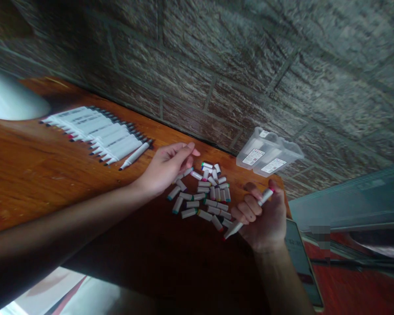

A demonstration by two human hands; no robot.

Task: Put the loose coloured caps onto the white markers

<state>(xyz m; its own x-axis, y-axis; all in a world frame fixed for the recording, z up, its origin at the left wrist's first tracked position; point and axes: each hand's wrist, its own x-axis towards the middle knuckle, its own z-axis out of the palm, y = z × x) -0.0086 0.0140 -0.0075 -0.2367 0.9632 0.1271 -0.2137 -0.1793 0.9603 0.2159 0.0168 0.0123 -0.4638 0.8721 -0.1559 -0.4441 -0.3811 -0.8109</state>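
My right hand (pixel 259 218) is wrapped round a white marker (pixel 238 226) that lies slanted across the palm. One end of it, pink-red, sticks out by the thumb; the other, with a reddish tip, points down to the left. My left hand (pixel 172 166) hovers at the upper left edge of a pile of loose marker caps (pixel 203 190). Its thumb and fingers are drawn together, and I cannot see what, if anything, is between them. The caps are white with coloured ends and lie scattered on the wooden table between my hands.
A row of white markers (pixel 101 131) lies side by side at the left, with one marker (pixel 135 155) slightly apart. Behind my right hand stands a clear plastic case (pixel 269 151) against the brick wall (pixel 190 65). A phone or tablet (pixel 304 262) lies right; a white rounded object (pixel 13 98) stands left.
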